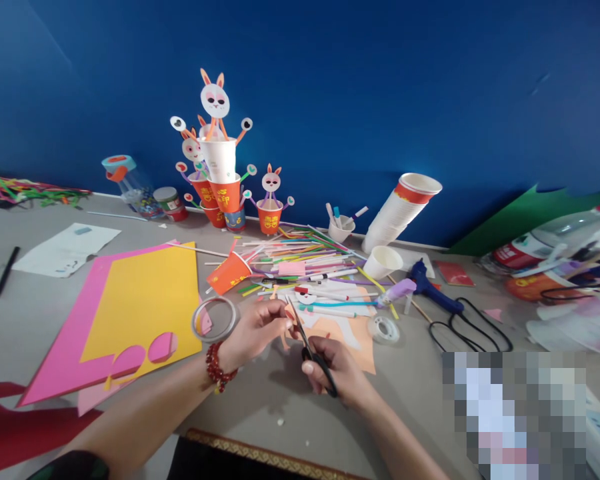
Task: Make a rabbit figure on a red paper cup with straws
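Just right of the grey tape ring (196, 325), a small orange paper piece (290, 312): left hand (260, 327) pinches it, right hand (337, 367) curls around black-handled scissors (301, 331), blades at the paper. Step, likely: trimming. Next move calls for a steady pinch and short snips, fingers clear. Piece looks flimsy, outline partly hidden. Farther right of ring, a peach sheet (363, 353); left of ring, a yellow sheet (150, 293).

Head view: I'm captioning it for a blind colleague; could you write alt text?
A person's right hand holds black-handled scissors at a small orange paper piece pinched in the left hand. Around them on the grey table are a yellow sheet, thin colourful sticks and, behind, rabbit-topped paper cups.
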`<action>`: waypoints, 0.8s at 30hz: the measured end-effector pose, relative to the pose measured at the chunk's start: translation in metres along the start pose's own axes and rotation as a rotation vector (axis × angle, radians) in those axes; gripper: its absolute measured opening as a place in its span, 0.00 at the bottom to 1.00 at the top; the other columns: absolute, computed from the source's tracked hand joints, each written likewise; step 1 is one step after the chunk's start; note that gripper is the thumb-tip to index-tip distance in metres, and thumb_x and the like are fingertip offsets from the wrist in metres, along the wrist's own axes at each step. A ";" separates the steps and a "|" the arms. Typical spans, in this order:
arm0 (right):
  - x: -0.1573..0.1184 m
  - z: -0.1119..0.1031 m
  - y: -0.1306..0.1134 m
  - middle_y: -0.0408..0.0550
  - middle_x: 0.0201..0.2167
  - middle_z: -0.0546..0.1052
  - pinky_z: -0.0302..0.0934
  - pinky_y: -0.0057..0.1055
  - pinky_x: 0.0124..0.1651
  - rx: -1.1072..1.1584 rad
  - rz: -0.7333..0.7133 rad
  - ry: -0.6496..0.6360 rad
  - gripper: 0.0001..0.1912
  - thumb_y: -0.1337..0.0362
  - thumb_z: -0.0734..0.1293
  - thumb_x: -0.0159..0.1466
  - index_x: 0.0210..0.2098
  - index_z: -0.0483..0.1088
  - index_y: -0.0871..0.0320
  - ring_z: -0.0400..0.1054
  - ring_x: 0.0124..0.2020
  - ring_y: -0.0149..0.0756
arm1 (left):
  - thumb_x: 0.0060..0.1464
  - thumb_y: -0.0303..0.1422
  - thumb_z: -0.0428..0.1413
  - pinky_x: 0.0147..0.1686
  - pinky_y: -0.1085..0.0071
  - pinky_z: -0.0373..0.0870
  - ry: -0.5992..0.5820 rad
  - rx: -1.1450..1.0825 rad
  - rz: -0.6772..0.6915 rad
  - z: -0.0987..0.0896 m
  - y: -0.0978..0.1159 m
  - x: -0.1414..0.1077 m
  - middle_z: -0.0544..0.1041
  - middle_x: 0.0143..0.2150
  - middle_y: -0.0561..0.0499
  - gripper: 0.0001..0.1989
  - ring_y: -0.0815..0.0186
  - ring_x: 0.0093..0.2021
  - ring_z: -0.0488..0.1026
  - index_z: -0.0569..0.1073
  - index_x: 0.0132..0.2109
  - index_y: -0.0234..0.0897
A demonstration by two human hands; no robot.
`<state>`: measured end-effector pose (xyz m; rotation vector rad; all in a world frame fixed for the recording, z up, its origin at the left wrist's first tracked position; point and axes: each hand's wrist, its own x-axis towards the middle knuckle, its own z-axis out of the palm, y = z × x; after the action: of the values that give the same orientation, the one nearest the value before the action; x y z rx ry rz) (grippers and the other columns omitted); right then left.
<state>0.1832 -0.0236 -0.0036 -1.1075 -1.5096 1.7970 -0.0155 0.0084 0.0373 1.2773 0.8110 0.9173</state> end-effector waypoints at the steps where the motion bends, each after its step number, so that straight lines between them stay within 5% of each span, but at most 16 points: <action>1: 0.000 0.000 0.000 0.37 0.13 0.66 0.47 0.24 0.19 0.000 0.000 0.000 0.31 0.35 0.70 0.53 0.24 0.57 0.55 0.59 0.15 0.27 | 0.58 0.39 0.57 0.30 0.71 0.73 -0.001 0.001 0.001 0.000 0.000 0.000 0.76 0.30 0.49 0.13 0.67 0.27 0.75 0.73 0.32 0.32; 24: 0.002 -0.001 0.002 0.37 0.13 0.66 0.46 0.23 0.18 -0.039 -0.012 0.024 0.32 0.33 0.69 0.52 0.23 0.56 0.54 0.58 0.14 0.26 | 0.57 0.38 0.58 0.30 0.71 0.72 0.017 -0.044 -0.008 0.001 -0.002 0.000 0.76 0.30 0.50 0.12 0.67 0.26 0.76 0.71 0.31 0.32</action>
<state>0.1834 -0.0223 -0.0063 -1.1324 -1.5397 1.7470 -0.0148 0.0078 0.0359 1.2287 0.8051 0.9360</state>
